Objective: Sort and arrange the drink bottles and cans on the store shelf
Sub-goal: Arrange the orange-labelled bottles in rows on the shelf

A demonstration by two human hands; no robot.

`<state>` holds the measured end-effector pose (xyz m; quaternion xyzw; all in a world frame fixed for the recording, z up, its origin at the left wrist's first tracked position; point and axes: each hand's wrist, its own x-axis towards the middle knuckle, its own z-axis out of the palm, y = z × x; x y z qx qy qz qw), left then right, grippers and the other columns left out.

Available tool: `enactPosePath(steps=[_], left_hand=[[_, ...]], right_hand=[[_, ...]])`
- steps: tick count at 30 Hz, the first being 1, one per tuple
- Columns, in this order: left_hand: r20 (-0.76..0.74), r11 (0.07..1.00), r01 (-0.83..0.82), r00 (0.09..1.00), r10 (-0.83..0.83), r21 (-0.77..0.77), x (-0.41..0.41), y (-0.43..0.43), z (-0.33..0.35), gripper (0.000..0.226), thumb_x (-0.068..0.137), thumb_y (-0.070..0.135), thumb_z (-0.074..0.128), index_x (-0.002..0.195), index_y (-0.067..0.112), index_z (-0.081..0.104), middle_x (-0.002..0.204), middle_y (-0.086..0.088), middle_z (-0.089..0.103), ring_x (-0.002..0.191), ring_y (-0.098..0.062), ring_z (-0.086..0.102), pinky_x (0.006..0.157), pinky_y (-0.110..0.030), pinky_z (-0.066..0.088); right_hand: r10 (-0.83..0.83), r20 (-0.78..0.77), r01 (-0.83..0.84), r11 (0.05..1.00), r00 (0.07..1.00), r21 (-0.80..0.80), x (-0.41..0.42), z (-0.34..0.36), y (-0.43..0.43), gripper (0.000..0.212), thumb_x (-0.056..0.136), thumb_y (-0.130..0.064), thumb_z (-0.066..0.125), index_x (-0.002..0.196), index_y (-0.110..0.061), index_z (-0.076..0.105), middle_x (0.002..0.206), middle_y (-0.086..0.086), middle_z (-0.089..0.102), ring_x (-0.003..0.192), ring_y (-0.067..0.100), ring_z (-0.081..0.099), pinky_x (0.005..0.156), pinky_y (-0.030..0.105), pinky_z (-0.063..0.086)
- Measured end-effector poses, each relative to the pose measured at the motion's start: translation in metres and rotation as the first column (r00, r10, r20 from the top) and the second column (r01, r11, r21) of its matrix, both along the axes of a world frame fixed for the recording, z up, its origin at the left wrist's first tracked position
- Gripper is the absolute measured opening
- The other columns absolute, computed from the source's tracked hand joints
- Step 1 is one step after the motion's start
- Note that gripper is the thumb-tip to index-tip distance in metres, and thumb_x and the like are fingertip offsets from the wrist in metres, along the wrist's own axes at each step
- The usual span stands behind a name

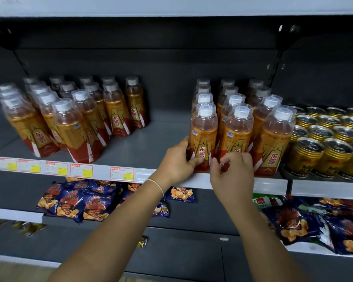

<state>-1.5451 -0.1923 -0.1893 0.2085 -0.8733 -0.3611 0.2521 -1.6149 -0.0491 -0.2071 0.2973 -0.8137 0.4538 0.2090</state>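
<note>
Through the head camera, my left hand (177, 161) is clamped on a clear plastic bottle of orange drink (203, 139) with a white cap and a red-and-gold label. It is the front-left one of a block of like bottles standing upright in three rows on the grey metal shelf (151, 139). My thumb lies across its lower label and my fingers (185, 141) wrap round its left side. The bottle stands at the shelf's front edge, close against the middle front bottle (238, 135). My right hand (232, 176) is at the lower label of that middle front bottle, fingers curled and the back of the hand toward me; whether they truly clasp the bottle I cannot tell. The third front bottle (276, 139) stands just right of that hand, and just beside it are gold cans (322, 139) with silver pull-tab tops, upright in rows. Well apart to the left, across a bare stretch of shelf, stands another group of orange bottles (69, 123). A white price rail (81, 170) with red-framed, yellow-marked tags runs along the shelf's front edge. On the shelf below lie dark blue snack bags (80, 202). A thin pale bracelet (158, 185) circles my left wrist.
</note>
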Motion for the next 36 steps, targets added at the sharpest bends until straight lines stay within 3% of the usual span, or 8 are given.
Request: enactPosePath(steps=[3, 6, 10, 14, 21, 26, 31, 36], left_hand=[[0.011, 0.997, -0.049, 0.999, 0.05, -0.064, 0.014, -0.016, 0.009, 0.055, 0.09, 0.024, 0.066, 0.14, 0.012, 0.046, 0.128, -0.006, 0.062, 0.112, -0.019, 0.061, 0.095, -0.022, 0.044], [-0.021, 0.98, -0.143, 0.99, 0.142, -0.139, 0.039, -0.042, 0.022, 0.046, 0.091, 0.022, 0.063, 0.135, 0.009, 0.053, 0.116, -0.008, 0.068, 0.1, -0.02, 0.066, 0.088, -0.019, 0.045], [-0.128, 0.938, -0.283, 0.957, 0.261, -0.203, 0.084, -0.083, 0.038, 0.029, 0.09, 0.018, 0.062, 0.117, 0.009, 0.067, 0.104, -0.007, 0.073, 0.095, -0.019, 0.068, 0.082, -0.014, 0.043], [-0.21, 0.898, -0.374, 0.92, 0.33, -0.229, 0.135, -0.123, 0.045, 0.026, 0.088, 0.015, 0.061, 0.112, 0.01, 0.069, 0.104, -0.007, 0.073, 0.095, -0.021, 0.068, 0.085, -0.024, 0.051], [-0.355, 0.826, -0.495, 0.849, 0.392, -0.271, 0.211, -0.177, 0.052, 0.019, 0.084, 0.023, 0.058, 0.097, 0.014, 0.07, 0.089, 0.001, 0.072, 0.081, -0.014, 0.064, 0.071, -0.021, 0.046], [-0.265, 0.879, -0.465, 0.865, 0.426, -0.102, 0.235, -0.214, 0.04, 0.018, 0.086, 0.005, 0.056, 0.101, 0.01, 0.063, 0.09, -0.002, 0.067, 0.087, -0.021, 0.063, 0.078, -0.027, 0.048], [-0.074, 0.94, -0.338, 0.939, 0.335, -0.034, 0.242, -0.238, 0.023, 0.038, 0.087, -0.005, 0.048, 0.118, 0.006, 0.066, 0.112, -0.007, 0.069, 0.105, -0.018, 0.061, 0.09, -0.016, 0.04], [-0.101, 0.968, -0.233, 0.965, 0.241, 0.089, 0.242, -0.249, 0.011, 0.04, 0.089, -0.008, 0.047, 0.118, 0.01, 0.067, 0.107, 0.001, 0.069, 0.101, -0.01, 0.064, 0.094, -0.024, 0.05]], right_hand=[[0.142, -0.031, -0.143, 0.989, 0.989, -0.024, 0.015, 0.012, -0.017, 0.01, 0.084, -0.015, 0.071, 0.085, -0.009, 0.062, 0.089, 0.004, 0.055, 0.076, 0.019, 0.055, 0.065, 0.034, 0.05], [0.237, -0.065, -0.238, 0.971, 0.969, -0.014, 0.03, 0.022, -0.04, 0.006, 0.083, -0.012, 0.071, 0.084, -0.009, 0.065, 0.086, 0.004, 0.058, 0.07, 0.022, 0.057, 0.068, 0.043, 0.053], [0.332, -0.054, -0.329, 0.943, 0.942, 0.051, 0.052, 0.031, -0.082, 0.011, 0.085, -0.016, 0.069, 0.093, -0.01, 0.069, 0.094, 0.005, 0.061, 0.073, 0.025, 0.06, 0.068, 0.038, 0.052], [0.424, -0.03, -0.417, 0.9, 0.905, 0.128, 0.081, 0.035, -0.136, 0.02, 0.088, -0.021, 0.066, 0.105, -0.011, 0.068, 0.103, 0.005, 0.063, 0.076, 0.021, 0.063, 0.069, 0.026, 0.046], [0.545, 0.074, -0.548, 0.815, 0.835, 0.185, 0.134, 0.03, -0.225, 0.039, 0.088, -0.033, 0.066, 0.123, -0.017, 0.06, 0.121, 0.004, 0.06, 0.1, 0.023, 0.063, 0.083, 0.033, 0.053], [0.555, 0.155, -0.575, 0.805, 0.817, 0.149, 0.158, 0.022, -0.266, 0.067, 0.077, -0.052, 0.07, 0.134, -0.026, 0.047, 0.123, -0.001, 0.06, 0.105, 0.016, 0.06, 0.085, 0.031, 0.053], [0.477, 0.227, -0.51, 0.853, 0.849, 0.112, 0.173, 0.015, -0.287, 0.097, 0.064, -0.068, 0.071, 0.143, -0.025, 0.034, 0.135, 0.001, 0.051, 0.115, 0.02, 0.057, 0.09, 0.043, 0.055], [0.463, 0.292, -0.492, 0.87, 0.837, 0.03, 0.179, 0.007, -0.294, 0.097, 0.062, -0.059, 0.08, 0.14, -0.029, 0.033, 0.133, -0.001, 0.053, 0.114, 0.02, 0.059, 0.089, 0.044, 0.057]])
